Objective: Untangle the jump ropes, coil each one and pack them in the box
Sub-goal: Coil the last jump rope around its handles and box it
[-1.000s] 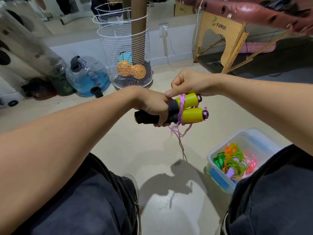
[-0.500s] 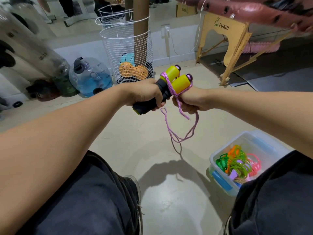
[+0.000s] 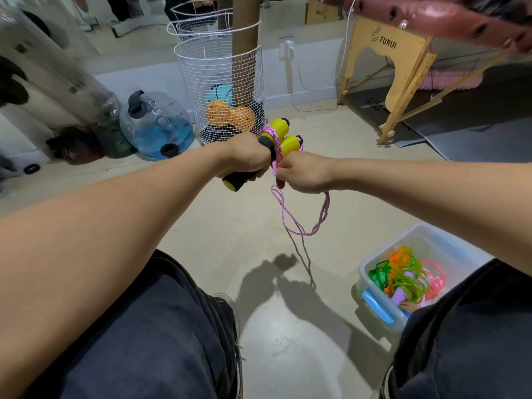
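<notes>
Two yellow-and-black foam handles [image 3: 277, 138] sit side by side in your left hand [image 3: 247, 158], and your fingers are curled tight around their black middles. They point up and away from you, with the yellow tops high and one yellow end poking out below your fist. Your right hand [image 3: 300, 175] is just beside them, touching the left one, and it pinches the pink braided jump rope [image 3: 299, 223] right under the wraps that go round the handles. The rest of the pink rope hangs down in a loose loop below your right hand. So your right hand is the nearer one to the loose rope, and I think it should carry the rope round the handles, across their long way. The clear plastic box with a blue clip [image 3: 383, 305] sits on the floor by your right knee, well apart, with coiled ropes in it
</notes>
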